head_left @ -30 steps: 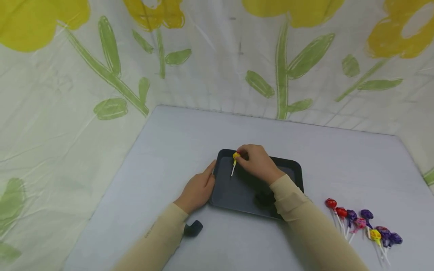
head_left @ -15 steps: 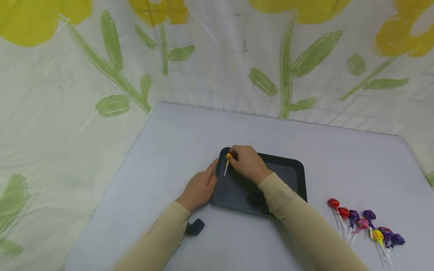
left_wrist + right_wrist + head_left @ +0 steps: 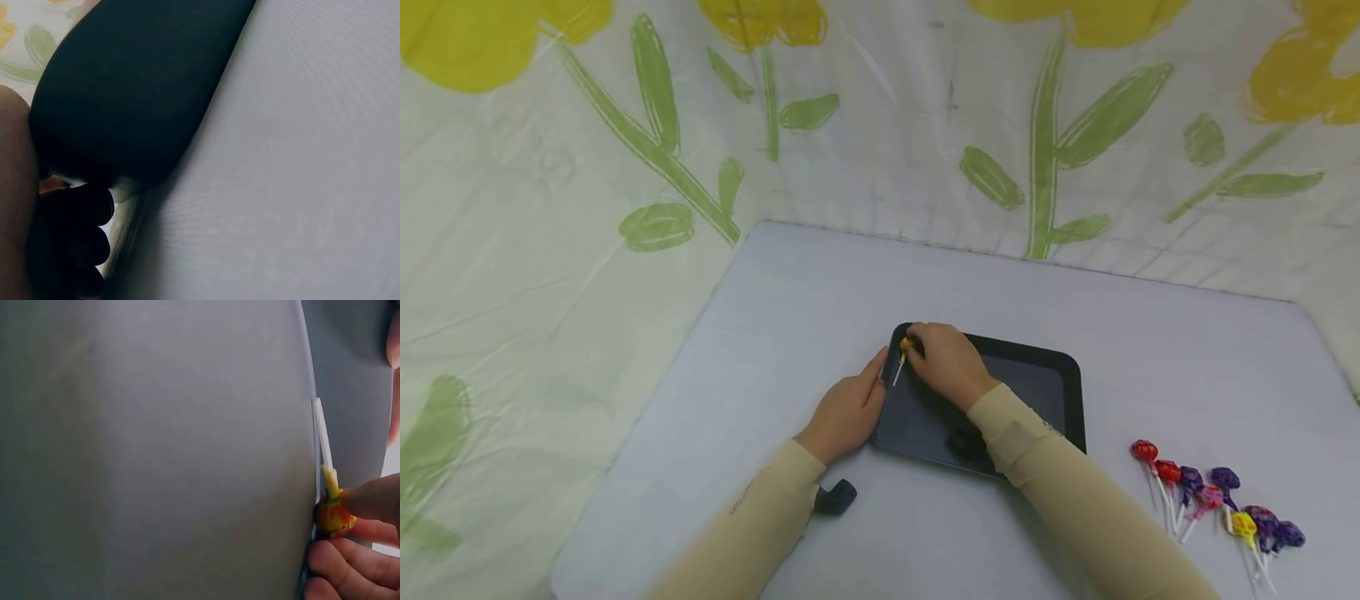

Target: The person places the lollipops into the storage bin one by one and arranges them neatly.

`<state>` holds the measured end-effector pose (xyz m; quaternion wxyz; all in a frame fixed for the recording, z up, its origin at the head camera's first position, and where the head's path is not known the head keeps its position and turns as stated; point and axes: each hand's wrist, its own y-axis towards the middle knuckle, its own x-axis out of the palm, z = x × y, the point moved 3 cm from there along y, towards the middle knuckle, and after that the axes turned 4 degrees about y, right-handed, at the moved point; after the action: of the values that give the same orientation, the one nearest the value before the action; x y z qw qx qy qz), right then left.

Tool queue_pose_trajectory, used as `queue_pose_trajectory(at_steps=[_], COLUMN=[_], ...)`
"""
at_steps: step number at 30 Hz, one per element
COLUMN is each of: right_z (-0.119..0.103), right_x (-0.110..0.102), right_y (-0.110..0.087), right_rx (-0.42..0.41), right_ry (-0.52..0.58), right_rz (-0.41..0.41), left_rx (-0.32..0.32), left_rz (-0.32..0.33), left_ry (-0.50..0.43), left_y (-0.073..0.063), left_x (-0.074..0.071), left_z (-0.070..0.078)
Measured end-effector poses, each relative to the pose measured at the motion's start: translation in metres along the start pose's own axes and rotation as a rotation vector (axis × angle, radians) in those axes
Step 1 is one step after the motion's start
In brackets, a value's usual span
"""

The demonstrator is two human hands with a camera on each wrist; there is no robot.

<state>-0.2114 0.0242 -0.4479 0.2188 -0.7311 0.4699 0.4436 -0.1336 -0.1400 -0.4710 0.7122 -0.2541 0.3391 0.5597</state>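
In the head view my right hand (image 3: pixel 951 362) pinches a yellow lollipop (image 3: pixel 906 342) between thumb and fingers. The lollipop is just inside the far left corner of a dark rectangular tray (image 3: pixel 917 433). Its white stick (image 3: pixel 323 434) points back along the tray's left wall in the right wrist view, close to where the floor meets the wall. My left hand (image 3: pixel 842 412) holds the tray's left side. In the left wrist view its fingers (image 3: pixel 87 247) are curled by the tray's dark edge (image 3: pixel 137 87). My right forearm hides part of the tray's near right side.
Several wrapped lollipops lie on the white table (image 3: pixel 790 317) right of the tray, among them a red one (image 3: pixel 1144 451), a pink one (image 3: pixel 1208 498), a purple one (image 3: pixel 1225 477) and another yellow one (image 3: pixel 1243 525). A flower-printed curtain (image 3: pixel 880 150) stands behind the table.
My right hand has moved left with the yellow lollipop, from over the tray's floor to beside its left wall. The left hand still holds the tray's side. The head view has shifted slightly.
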Motion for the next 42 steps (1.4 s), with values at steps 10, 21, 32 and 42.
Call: queue_pose_trajectory(at_steps=[10,21,32,42], right_z=[0.0,-0.002,-0.001,0.0], right_x=[0.0,-0.001,-0.006,-0.018], right_y=[-0.001,-0.003,-0.007,-0.012], right_rx=[-0.003,0.028,0.036,0.051], right_ry=[-0.028,-0.098,-0.117,-0.129], right_rz=[0.0,0.0,-0.011,-0.038], left_rx=[-0.008,-0.014,-0.017,-0.014], left_rz=[0.004,0.0,0.004,0.021], left_ry=[-0.011,-0.026,-0.02,0.0], left_y=[0.0,0.001,0.001,0.002], left_x=[0.0,0.001,0.003,0.005], left_z=[0.001,0.002,0.002,0.001])
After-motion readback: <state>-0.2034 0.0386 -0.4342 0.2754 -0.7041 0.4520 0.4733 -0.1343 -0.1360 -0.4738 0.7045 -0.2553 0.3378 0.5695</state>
